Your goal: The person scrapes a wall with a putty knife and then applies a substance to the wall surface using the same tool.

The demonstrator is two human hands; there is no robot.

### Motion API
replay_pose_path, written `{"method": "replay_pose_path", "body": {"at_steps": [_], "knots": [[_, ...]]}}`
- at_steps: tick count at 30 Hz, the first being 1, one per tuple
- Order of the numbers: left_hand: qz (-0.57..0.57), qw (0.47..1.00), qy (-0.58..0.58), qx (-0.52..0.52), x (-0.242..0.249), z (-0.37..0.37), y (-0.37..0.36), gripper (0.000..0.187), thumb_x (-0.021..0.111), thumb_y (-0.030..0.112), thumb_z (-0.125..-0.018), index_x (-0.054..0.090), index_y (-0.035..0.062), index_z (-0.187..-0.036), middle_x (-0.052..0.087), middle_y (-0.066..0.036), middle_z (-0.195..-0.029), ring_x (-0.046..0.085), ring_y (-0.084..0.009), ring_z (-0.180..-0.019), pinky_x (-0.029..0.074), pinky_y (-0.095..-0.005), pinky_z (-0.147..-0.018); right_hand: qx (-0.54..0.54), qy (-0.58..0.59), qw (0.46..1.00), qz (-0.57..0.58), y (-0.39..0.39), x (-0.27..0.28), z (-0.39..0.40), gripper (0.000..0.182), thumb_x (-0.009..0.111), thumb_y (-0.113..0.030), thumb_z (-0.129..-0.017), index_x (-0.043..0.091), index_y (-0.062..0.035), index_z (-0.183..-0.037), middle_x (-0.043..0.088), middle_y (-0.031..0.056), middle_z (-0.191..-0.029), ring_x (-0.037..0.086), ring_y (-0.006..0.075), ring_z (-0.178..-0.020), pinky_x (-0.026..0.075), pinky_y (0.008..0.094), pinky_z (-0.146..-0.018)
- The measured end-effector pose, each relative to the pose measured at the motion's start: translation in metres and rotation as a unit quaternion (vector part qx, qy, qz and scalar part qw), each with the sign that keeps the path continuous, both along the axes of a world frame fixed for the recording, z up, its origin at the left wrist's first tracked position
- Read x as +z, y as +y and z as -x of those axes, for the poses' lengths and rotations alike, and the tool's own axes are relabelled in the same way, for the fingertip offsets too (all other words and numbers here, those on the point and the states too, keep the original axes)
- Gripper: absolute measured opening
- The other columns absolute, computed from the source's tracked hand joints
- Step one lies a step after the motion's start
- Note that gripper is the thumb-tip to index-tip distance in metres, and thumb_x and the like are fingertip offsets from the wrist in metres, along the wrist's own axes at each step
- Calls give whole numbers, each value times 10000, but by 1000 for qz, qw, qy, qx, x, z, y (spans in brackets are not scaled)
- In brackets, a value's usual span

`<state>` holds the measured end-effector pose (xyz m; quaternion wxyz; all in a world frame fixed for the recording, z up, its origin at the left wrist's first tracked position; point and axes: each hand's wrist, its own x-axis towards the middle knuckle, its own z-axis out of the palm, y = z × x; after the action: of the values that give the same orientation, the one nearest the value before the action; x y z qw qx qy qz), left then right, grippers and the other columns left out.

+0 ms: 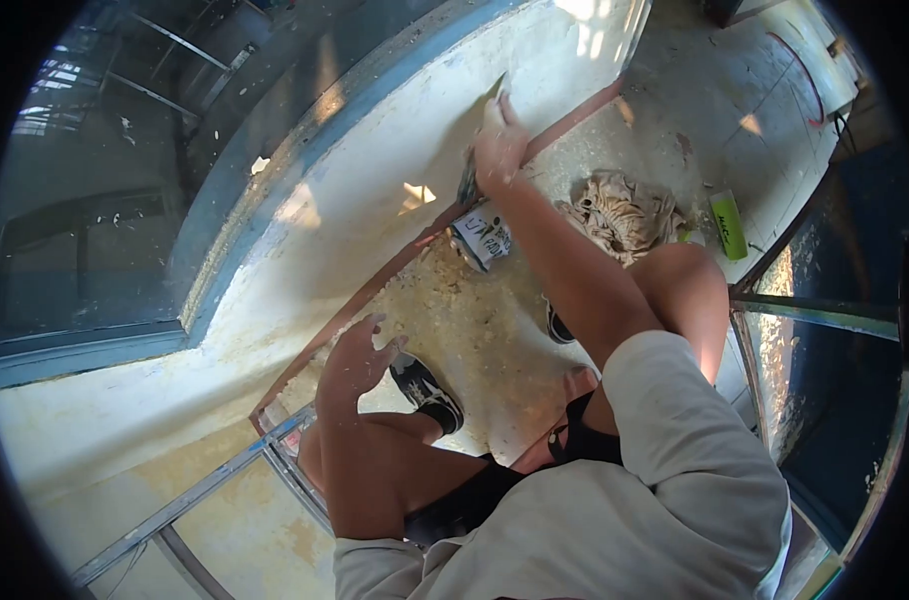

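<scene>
At the far left a dark window pane (105, 170) fills the view, edged by a blue frame (275, 180) that runs up and to the right along a white, patchy wall (395, 170). Below it a metal rail (175, 505) crosses the lower left corner over a stained yellowish floor (475, 330) strewn with pale scrapings. The person's left hand (355, 360) rests low against the wall where it meets the floor, its fingers (373, 325) spread and bent, holding nothing, just touching the surface. Just to the right of it a black shoe (427, 390) with white markings stands on the floor, the bare knee beneath the forearm. Further right a small can (483, 237) with a printed label lies tilted on the floor at the foot of the wall. Directly above it the right hand (500, 150) reaches up against the wall, its fingers closed around a scraper (472, 170), whose blade presses on the plaster; the tool is mostly hidden by the hand, so its exact shape is hard to tell. To the right of the arm a crumpled beige rag (625, 215) lies on the floor, close to the person's other knee (690, 285). Just beyond it a green tube (728, 225) lies on the floor, and at the far right another blue-framed glass panel (835, 350) stands.
</scene>
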<state>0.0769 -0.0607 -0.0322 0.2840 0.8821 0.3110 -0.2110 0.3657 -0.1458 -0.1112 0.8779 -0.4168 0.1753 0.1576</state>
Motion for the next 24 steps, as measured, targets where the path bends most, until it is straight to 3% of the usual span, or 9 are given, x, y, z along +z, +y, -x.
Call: {"method": "replay_pose_path", "body": {"at_steps": [1, 4, 6, 9, 16, 18, 19, 22, 24], "knots": [[1, 1000, 11, -1, 0, -5, 0, 537, 667, 359, -831, 520, 38, -1237, 602, -180, -1108, 599, -275, -940, 479, -376, -828, 17, 22, 999, -43, 7, -11, 15, 375, 503, -282, -950, 553, -81, -1263, 487, -6, -619, 459, 102, -488, 405, 263, -458], [37, 995, -85, -40, -15, -24, 16, 520, 670, 319, -847, 505, 35, -1250, 621, -159, -1061, 600, -225, -875, 489, -341, -780, 18, -136, 969, 207, 44, -24, 90, 422, 530, -238, -948, 479, -113, -1348, 486, -32, -625, 398, 61, -466, 364, 225, -437], [28, 996, -88, -20, -14, -36, 22, 514, 667, 321, -849, 507, 39, -1248, 624, -160, -1056, 603, -223, -874, 490, -336, -775, 39, -75, 995, 52, 56, -29, 103, 430, 537, -174, -946, 458, -114, -1364, 516, -41, -713, 397, 31, -533, 348, 197, -462], [21, 998, -59, 3, -12, -39, 27, 507, 659, 329, -855, 509, 44, -1247, 628, -162, -1056, 607, -223, -875, 491, -332, -769, -42, -48, 997, 48, 68, -27, 96, 440, 528, -137, -946, 435, -90, -1374, 527, -44, -765, 390, 38, -548, 350, 214, -459], [21, 998, -30, 41, -24, -23, 51, 527, 661, 380, -835, 532, 29, -1205, 619, -188, -1075, 616, -293, -919, 478, -379, -820, 22, -74, 988, 133, 96, -47, 123, 458, 526, -149, -950, 415, -117, -1393, 532, -37, -742, 391, 49, -538, 359, 230, -456], [6, 998, -36, 52, -14, -18, 53, 523, 659, 381, -837, 533, 27, -1201, 621, -186, -1071, 615, -292, -921, 477, -380, -820, -54, 27, 983, -174, 74, -24, 90, 441, 539, -135, -941, 445, -107, -1371, 493, -59, -696, 373, 33, -537, 342, 214, -467], [-7, 997, -46, 62, -12, -14, 54, 520, 656, 381, -840, 534, 25, -1198, 623, -184, -1068, 614, -291, -922, 476, -380, -821, -48, 30, 983, -173, 79, -24, 92, 441, 539, -135, -941, 445, -107, -1371, 493, -59, -696, 373, 33, -537, 342, 214, -467], [37, 994, -82, 59, -15, 0, 55, 514, 657, 374, -842, 537, 20, -1195, 631, -179, -1048, 612, -286, -923, 475, -373, -821, -63, -10, 993, -97, 85, -29, 103, 436, 525, -131, -944, 440, -64, -1366, 475, -65, -658, 381, 27, -523, 334, 207, -461], [19, 997, -61, 43, -13, 5, 59, 512, 660, 368, -841, 537, 19, -1195, 631, -178, -1047, 612, -279, -921, 475, -367, -817, -48, -77, 995, 43, 93, -43, 115, 269, 542, -260, -940, 584, -91, -1146, 579, 17, -858, 519, 97, -765, 398, 199, -694]]}}
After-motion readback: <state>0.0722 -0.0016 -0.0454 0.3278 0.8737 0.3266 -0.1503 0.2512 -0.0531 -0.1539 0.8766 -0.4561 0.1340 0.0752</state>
